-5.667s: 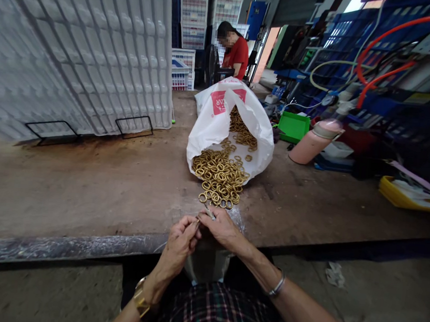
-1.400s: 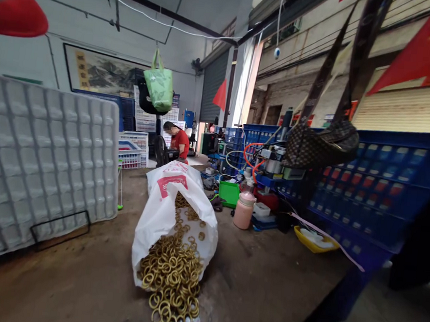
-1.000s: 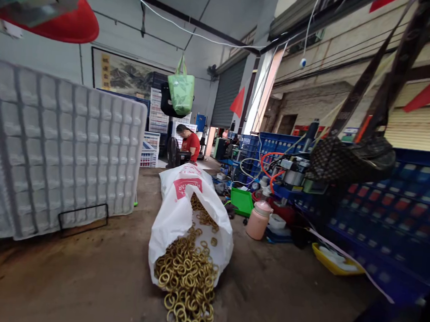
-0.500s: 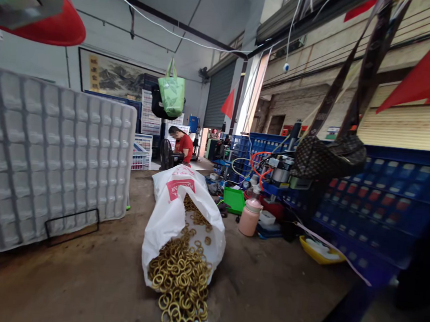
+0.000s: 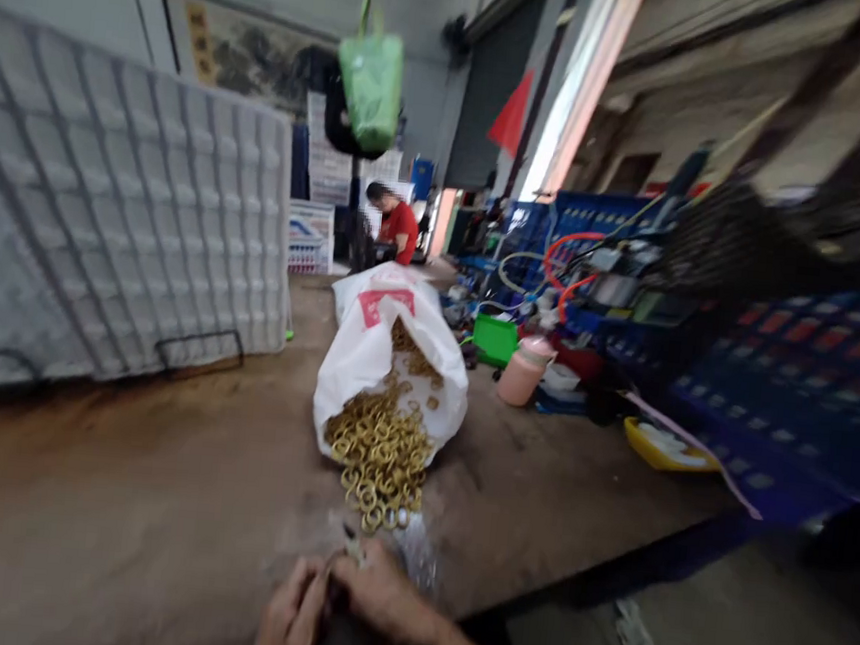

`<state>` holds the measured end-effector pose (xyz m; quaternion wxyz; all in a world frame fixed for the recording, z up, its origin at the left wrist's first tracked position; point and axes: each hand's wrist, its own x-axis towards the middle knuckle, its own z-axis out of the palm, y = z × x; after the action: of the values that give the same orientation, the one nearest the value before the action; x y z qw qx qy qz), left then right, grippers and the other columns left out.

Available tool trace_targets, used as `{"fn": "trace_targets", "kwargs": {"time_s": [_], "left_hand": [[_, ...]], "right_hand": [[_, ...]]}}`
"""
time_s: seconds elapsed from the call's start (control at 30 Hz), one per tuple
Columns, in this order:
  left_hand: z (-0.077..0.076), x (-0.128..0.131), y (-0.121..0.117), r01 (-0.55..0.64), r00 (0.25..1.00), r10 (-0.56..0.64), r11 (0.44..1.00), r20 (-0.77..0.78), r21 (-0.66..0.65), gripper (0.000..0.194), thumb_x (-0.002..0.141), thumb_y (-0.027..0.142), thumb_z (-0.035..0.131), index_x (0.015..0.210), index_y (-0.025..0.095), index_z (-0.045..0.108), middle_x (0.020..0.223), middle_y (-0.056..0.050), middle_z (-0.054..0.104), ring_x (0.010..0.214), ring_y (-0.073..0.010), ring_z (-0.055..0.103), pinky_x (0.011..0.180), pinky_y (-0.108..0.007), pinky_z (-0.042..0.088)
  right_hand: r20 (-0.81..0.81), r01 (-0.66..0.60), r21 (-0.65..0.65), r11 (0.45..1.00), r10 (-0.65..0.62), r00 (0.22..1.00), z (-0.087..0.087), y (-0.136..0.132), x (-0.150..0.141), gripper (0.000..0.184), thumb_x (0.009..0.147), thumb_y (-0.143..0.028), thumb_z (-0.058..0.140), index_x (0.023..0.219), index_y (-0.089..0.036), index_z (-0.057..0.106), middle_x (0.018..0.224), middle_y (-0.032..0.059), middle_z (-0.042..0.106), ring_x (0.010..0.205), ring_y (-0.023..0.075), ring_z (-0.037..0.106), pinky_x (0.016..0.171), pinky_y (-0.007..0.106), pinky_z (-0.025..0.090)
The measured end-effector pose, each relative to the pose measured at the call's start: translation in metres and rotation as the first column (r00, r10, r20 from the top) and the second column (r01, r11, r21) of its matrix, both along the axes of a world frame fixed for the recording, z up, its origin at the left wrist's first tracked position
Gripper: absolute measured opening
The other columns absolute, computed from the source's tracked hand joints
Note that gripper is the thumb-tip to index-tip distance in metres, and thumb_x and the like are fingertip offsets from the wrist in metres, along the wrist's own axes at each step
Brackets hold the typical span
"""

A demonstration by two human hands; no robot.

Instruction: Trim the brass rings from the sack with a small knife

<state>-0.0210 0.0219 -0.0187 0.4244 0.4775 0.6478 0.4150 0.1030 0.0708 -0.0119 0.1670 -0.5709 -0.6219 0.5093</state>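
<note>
My left hand (image 5: 291, 617) is closed at the bottom of the view, its fingers pinching what looks like a gold-coloured metal ring (image 5: 334, 561), mostly hidden and blurred. Against it, my right hand (image 5: 381, 589) is closed round a slim pale tool (image 5: 355, 549) with a dark narrow tip; its exact kind is unclear. Just beyond the hands, a heap of gold-coloured rings (image 5: 381, 449) spills from the mouth of a white plastic sack (image 5: 347, 365) with red print, lying on its side on the brown table (image 5: 195, 503).
Grey-white moulded trays (image 5: 185, 201) stand at left on black wire stands (image 5: 201, 353). At right are a pink bottle (image 5: 523, 373), a green tray (image 5: 495, 338) and a yellow dish (image 5: 664, 448). Blue crates (image 5: 793, 384) line the right side. A person in red (image 5: 400, 230) sits behind.
My view has tilted down from half a second ago, bringing both hands into the bottom of the picture. The sack and rings appear higher; they stay where they lay on the table.
</note>
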Motion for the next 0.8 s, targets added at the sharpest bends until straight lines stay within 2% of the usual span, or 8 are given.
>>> {"fn": "trace_targets", "kwargs": {"time_s": [0.07, 0.2, 0.37, 0.53, 0.8], "left_hand": [[-0.005, -0.002, 0.001, 0.080, 0.993, -0.083, 0.996, 0.082, 0.046, 0.034, 0.079, 0.048, 0.047, 0.063, 0.018, 0.054, 0.057, 0.001, 0.052, 0.056, -0.0123, 0.048, 0.055, -0.024, 0.040], [-0.006, -0.004, 0.001, 0.092, 0.976, -0.088, 0.996, 0.200, -0.010, 0.032, 0.079, 0.046, 0.047, 0.066, 0.017, 0.051, 0.056, 0.003, 0.047, 0.049, -0.0086, 0.038, 0.047, -0.021, 0.030], [0.004, 0.001, -0.009, 0.088, 0.941, -0.058, 0.993, 0.333, -0.076, 0.029, 0.081, 0.045, 0.046, 0.074, 0.017, 0.048, 0.057, 0.006, 0.042, 0.043, -0.0052, 0.027, 0.043, -0.019, 0.022], [0.014, 0.004, -0.019, 0.066, 0.900, -0.014, 0.993, 0.436, -0.103, 0.029, 0.079, 0.044, 0.050, 0.076, 0.015, 0.048, 0.058, 0.006, 0.043, 0.044, -0.0037, 0.029, 0.041, -0.018, 0.020], [0.009, 0.001, -0.028, 0.043, 0.807, 0.017, 0.995, 0.590, -0.087, 0.027, 0.079, 0.043, 0.053, 0.078, 0.016, 0.049, 0.057, 0.007, 0.043, 0.040, -0.0021, 0.027, 0.037, -0.016, 0.017]], "right_hand": [[-0.124, -0.050, -0.018, 0.999, 0.047, 0.991, -0.003, -0.001, -0.001, 0.025, 0.080, -0.022, 0.041, 0.067, -0.017, 0.062, 0.061, -0.0028, 0.058, 0.060, 0.0098, 0.052, 0.056, 0.019, 0.039], [-0.282, -0.047, 0.021, 0.999, 0.051, 0.958, -0.005, 0.001, 0.000, 0.023, 0.076, -0.024, 0.041, 0.058, -0.017, 0.054, 0.049, -0.0052, 0.046, 0.048, 0.0073, 0.040, 0.050, 0.017, 0.032], [-0.309, -0.083, 0.055, 0.995, 0.096, 0.946, -0.001, -0.004, 0.003, 0.023, 0.078, -0.025, 0.041, 0.060, -0.017, 0.053, 0.053, -0.0047, 0.048, 0.050, 0.0067, 0.039, 0.050, 0.017, 0.031], [-0.342, -0.093, 0.053, 0.994, 0.106, 0.934, -0.001, -0.010, 0.003, 0.023, 0.080, -0.025, 0.041, 0.063, -0.016, 0.054, 0.055, -0.0041, 0.050, 0.052, 0.0065, 0.041, 0.052, 0.017, 0.032], [-0.389, -0.073, 0.050, 0.996, 0.086, 0.917, -0.002, -0.017, 0.000, 0.021, 0.081, -0.026, 0.042, 0.072, -0.015, 0.057, 0.057, -0.0040, 0.050, 0.048, 0.0054, 0.038, 0.047, 0.017, 0.029]]}}
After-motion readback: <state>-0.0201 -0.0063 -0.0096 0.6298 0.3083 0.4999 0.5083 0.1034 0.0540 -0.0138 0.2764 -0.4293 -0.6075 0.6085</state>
